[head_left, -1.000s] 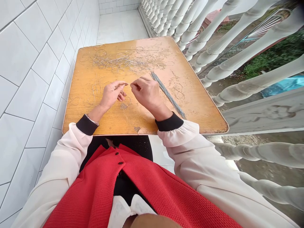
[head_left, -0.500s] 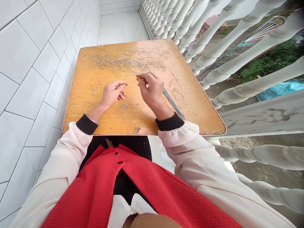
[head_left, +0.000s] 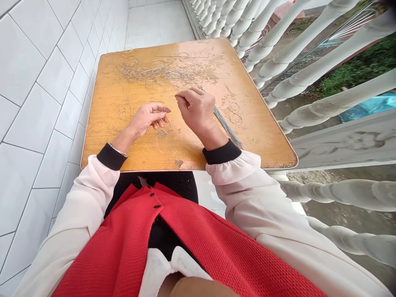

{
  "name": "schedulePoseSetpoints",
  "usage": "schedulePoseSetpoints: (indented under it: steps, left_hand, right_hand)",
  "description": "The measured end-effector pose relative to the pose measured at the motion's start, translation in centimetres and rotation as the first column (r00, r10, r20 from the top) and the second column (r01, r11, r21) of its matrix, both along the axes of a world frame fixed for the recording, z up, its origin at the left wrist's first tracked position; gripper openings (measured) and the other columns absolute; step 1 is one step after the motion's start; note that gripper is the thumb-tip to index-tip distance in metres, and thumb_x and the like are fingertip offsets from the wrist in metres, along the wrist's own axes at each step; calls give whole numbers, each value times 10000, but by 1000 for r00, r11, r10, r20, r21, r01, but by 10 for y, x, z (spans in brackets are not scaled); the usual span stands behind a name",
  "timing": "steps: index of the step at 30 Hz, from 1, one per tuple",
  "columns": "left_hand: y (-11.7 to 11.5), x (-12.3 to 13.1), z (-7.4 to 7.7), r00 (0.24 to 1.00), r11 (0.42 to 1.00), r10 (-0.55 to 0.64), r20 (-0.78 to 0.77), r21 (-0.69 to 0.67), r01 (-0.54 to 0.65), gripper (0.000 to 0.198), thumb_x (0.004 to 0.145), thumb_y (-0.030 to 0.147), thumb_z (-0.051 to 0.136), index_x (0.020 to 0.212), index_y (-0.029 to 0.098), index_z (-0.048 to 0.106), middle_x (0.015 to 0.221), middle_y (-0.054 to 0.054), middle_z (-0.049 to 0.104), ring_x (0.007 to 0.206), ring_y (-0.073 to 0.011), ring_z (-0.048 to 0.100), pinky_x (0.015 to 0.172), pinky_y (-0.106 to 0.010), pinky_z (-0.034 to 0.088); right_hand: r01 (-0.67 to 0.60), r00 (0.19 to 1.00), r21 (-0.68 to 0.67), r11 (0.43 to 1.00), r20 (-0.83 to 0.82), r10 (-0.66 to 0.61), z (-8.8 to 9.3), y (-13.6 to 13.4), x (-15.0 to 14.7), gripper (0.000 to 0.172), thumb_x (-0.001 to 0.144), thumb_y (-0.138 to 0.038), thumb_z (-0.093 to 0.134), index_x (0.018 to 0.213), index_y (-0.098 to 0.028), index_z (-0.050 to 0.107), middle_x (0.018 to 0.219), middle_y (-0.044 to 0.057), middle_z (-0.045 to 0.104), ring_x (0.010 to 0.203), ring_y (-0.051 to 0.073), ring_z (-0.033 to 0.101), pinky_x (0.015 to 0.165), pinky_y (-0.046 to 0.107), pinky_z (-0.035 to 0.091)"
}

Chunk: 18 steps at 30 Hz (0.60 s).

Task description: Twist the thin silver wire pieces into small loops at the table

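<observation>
Over the table, my right hand [head_left: 197, 107] is closed in a pinch on a thin wire, whose tip [head_left: 172, 96] shows just left of the fingertips. My left hand [head_left: 149, 118] is a little apart from it, fingers loosely stretched, with nothing clearly visible between them. A bundle of straight grey wires [head_left: 228, 128] lies beside my right wrist, partly hidden by that hand. Beyond both hands spreads a tangled heap of thin curly wire [head_left: 161, 74]. Below my left fingers, a loose curved strand [head_left: 158, 144] rests on the wood.
The worn wooden table [head_left: 192, 159] has a chipped front edge. A white tiled wall [head_left: 46, 103] runs along the left, and a white baluster railing [head_left: 293, 90] along the right. More loose wire loops [head_left: 234, 113] lie right of the bundle.
My left fingers have loosened from a pinch and shifted slightly right. My right hand has turned a little, still pinching. The view has tilted slightly, so the table sits higher.
</observation>
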State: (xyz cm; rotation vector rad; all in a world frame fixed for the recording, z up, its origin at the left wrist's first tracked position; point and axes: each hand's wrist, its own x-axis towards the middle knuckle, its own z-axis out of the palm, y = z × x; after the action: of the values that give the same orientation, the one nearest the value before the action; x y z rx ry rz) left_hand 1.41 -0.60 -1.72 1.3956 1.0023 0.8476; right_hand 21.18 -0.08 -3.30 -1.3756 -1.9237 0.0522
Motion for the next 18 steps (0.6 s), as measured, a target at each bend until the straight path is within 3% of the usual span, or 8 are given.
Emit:
schedulePoseSetpoints:
  steps: [6,10,18]
  left_hand:
    - [-1,0,2,998,997,-61,0,-53,61,27,929,120,671,914,120,692,772,-30,775,441,-11,542,438,-153,319]
    - [-3,3,2,993,989,-113,-29,-98,110,116,958,153,656,846,134,631,748,-44,769,409,-16,516,427,-168,289]
    - [-6,6,3,996,992,-89,-1,-90,89,157,971,102,627,827,155,594,570,55,645,388,-11,495,426,-140,304]
  right_hand:
    - [14,999,4,1000,-29,-14,6,-1,2,430,1107,-549,381,1019,-326,738,986,101,772,995,286,678,866,455,498]
    - [41,999,31,999,-29,-40,6,2,5,433,1109,-559,375,1031,-321,728,922,98,759,985,284,667,851,444,492]
    - [92,996,70,993,-22,-91,3,6,7,399,1111,-471,384,994,-292,722,928,105,742,930,293,694,824,441,508]
